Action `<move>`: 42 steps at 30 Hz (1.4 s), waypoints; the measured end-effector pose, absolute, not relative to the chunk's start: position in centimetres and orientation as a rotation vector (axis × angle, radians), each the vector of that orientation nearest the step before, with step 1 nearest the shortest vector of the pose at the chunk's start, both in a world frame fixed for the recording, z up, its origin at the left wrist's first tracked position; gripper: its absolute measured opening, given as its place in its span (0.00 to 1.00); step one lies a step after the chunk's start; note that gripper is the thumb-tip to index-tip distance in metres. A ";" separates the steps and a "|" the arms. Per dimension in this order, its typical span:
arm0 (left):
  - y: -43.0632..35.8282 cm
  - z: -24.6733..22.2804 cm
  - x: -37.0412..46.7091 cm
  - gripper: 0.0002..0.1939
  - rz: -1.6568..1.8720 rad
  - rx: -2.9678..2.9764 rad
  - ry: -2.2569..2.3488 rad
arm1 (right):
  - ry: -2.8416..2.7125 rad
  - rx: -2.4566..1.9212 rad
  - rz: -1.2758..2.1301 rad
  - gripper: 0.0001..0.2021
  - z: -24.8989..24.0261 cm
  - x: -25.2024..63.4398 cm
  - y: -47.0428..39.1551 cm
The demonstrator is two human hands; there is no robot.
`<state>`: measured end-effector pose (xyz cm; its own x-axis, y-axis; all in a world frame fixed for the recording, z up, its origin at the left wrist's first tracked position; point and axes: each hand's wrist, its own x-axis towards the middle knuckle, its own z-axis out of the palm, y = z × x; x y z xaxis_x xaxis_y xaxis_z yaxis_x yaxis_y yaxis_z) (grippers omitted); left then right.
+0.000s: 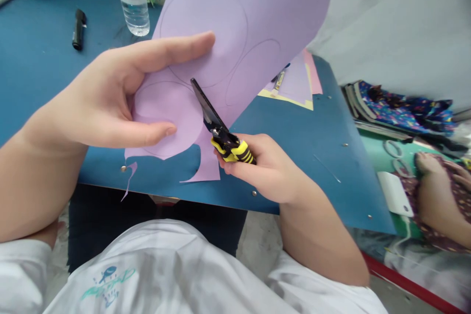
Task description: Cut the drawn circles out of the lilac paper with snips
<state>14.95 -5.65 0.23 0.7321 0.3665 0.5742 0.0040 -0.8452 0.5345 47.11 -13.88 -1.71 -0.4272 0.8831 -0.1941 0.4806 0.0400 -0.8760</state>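
Observation:
Purple paper (290,5) with pencil-drawn rounded outlines is raised over the blue table. My left hand (117,83) grips it from the left, thumb on a partly cut round section and a finger across a larger drawn circle. Black and yellow scissors (221,135) are held in my right hand (261,164), closed round the handles. Their blades lie against the paper along the right edge of the round section. A cut strip of the paper hangs below the blades, and a thin sliver dangles at the lower left.
On the blue table (294,142) stand a water bottle (134,5) and a black marker (78,29). Behind on the right lie stacked coloured sheets (307,93) with a small tube. Another person's arm (437,196) rests beside a white box (395,194) at the far right.

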 end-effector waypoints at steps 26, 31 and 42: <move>-7.1 0.6 15.4 0.37 0.944 2.159 0.476 | -2.058 -1.436 1.246 0.08 -1.5 46.9 -13.8; -7.1 0.8 15.5 0.38 0.897 2.270 0.504 | -2.067 -1.424 1.314 0.09 -1.5 46.8 -13.6; -8.4 1.4 16.3 0.36 0.823 2.050 0.716 | -2.039 -1.437 1.350 0.10 -1.8 46.5 -13.5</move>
<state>16.31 -8.44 1.38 0.6288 0.7170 0.3009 0.1993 -0.5227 0.8289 46.45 -13.53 -1.80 -0.4520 0.8548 -0.2550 0.5684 0.0557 -0.8209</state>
